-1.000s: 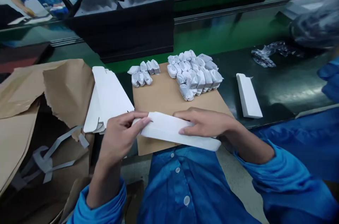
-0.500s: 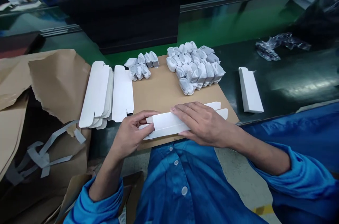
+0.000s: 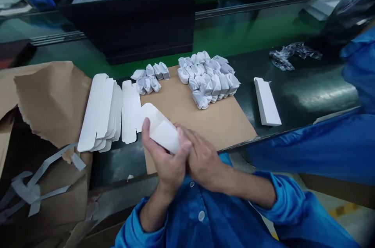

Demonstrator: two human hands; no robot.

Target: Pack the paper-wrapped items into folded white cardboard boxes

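Close to my body, a white carton (image 3: 165,134) is held tilted above the cardboard sheet (image 3: 225,123), a flap standing up at its far end. My left hand (image 3: 165,162) grips it from the left, thumb along its side. Around its near end my right hand (image 3: 203,158) is closed, and the fingers of both hands meet there, hiding that part. Flat white cartons (image 3: 99,111) lie stacked to the left, with a single flat carton (image 3: 129,111) beside them. Small paper-wrapped pieces (image 3: 212,76) stand in rows on the sheet, with a smaller wrapped group (image 3: 150,78) left of them.
A formed white carton (image 3: 267,101) lies on the dark bench at right, near crumpled clear plastic (image 3: 293,54). Behind the sheet stands a black bin (image 3: 140,21). Torn brown paper (image 3: 49,99) is at left. A person in a blue sleeve (image 3: 360,72) is at the right edge.
The carton has gone from lying flattened across the sheet's front to an opened-up, tilted box in both hands. My right hand has moved left. A person's blue sleeve has appeared at right.
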